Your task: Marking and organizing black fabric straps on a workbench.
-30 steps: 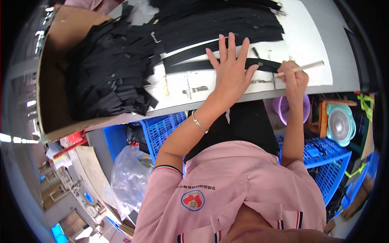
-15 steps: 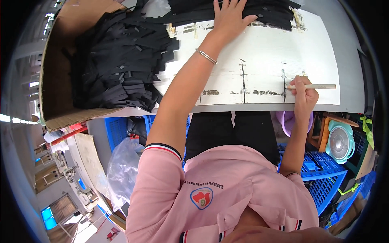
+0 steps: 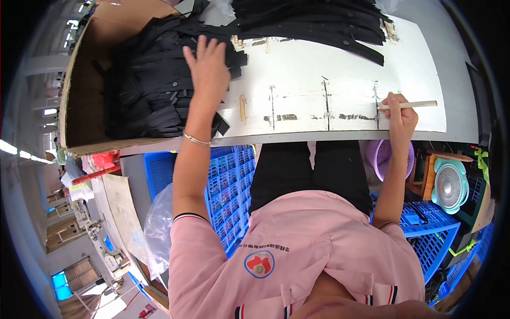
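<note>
My left hand point(image 3: 210, 74) is over the right side of a heap of black fabric strips point(image 3: 154, 80) that spills from a cardboard box point(image 3: 85, 106). Its fingers are spread, and nothing shows in them; whether the fingertips touch the strips I cannot tell. My right hand point(image 3: 402, 118) grips a slim off-white pen-like stick point(image 3: 424, 104), its back end pointing right. That hand hovers by the near right part of a white board point(image 3: 308, 69) bearing dark line marks. More black strips point(image 3: 313, 21) lie side by side along the board's far edge, one angled inward.
The grey table edge point(image 3: 297, 138) runs in front of me. Below it are blue plastic crates point(image 3: 228, 186), a purple basin point(image 3: 372, 159) and a small turquoise fan point(image 3: 450, 186). Clear plastic bags hang at the left point(image 3: 159, 234) and lie at the back point(image 3: 218, 13).
My left hand has left the far strips and moved left and nearer, to the heap by the box. One far strip now slants onto the board. My right hand still holds the stick.
</note>
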Demonstrator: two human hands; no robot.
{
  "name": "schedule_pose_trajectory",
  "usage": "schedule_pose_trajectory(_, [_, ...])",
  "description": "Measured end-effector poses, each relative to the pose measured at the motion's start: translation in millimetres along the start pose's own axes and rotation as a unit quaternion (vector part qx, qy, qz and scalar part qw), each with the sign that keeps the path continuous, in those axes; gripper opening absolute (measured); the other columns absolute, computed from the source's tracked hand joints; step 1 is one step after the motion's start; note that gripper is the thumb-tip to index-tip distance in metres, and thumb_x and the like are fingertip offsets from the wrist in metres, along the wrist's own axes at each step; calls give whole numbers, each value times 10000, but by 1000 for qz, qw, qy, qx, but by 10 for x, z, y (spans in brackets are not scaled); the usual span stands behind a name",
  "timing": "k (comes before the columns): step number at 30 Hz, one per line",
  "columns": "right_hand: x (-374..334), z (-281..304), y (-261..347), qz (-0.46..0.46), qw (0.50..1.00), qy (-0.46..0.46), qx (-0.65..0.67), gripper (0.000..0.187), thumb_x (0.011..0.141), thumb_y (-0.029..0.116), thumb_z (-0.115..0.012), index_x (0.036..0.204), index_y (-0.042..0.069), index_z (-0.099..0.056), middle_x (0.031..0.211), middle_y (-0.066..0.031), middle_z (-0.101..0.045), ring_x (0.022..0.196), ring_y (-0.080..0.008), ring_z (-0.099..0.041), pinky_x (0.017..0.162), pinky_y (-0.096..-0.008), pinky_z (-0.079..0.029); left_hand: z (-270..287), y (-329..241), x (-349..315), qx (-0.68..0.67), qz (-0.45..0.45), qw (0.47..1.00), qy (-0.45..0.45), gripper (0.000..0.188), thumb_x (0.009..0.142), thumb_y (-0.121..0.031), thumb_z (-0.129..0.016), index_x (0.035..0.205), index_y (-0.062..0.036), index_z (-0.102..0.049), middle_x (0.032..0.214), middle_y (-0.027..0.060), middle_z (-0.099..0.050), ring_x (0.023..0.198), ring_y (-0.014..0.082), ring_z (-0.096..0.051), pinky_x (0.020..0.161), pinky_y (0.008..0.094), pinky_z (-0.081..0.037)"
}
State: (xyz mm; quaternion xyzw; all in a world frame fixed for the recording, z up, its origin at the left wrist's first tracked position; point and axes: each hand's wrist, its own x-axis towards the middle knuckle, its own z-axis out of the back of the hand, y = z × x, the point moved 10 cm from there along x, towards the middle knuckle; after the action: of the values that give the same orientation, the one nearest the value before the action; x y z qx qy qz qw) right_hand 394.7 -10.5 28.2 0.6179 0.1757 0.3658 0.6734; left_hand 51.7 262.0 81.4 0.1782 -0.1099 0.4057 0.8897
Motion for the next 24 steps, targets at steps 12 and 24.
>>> schedule_pose_trajectory(12, [-21, 80, 8, -21, 999, -25, 1, 216, 1031, 179, -630, 1030, 9, -762, 692, 13, -598, 602, -20, -468, 566, -181, -375, 636, -1215, -273, -236, -67, 966, -82, 114, 895, -144, -705, 939, -61, -769, 864, 109, -742, 812, 320, -685, 866, 453, -527])
schedule_pose_trajectory(24, [-744, -516, 593, 268, 901, 48, -337, 471, 932, 68, -683, 1391, 84, -578, 1233, -141, -690, 1121, -296, -654, 1055, -432, -428, 552, -2626, -554, -410, -61, 905, -98, 426, 899, -81, -641, 1278, 105, -584, 1360, 271, -565, 1340, 418, -490, 1168, 520, -331])
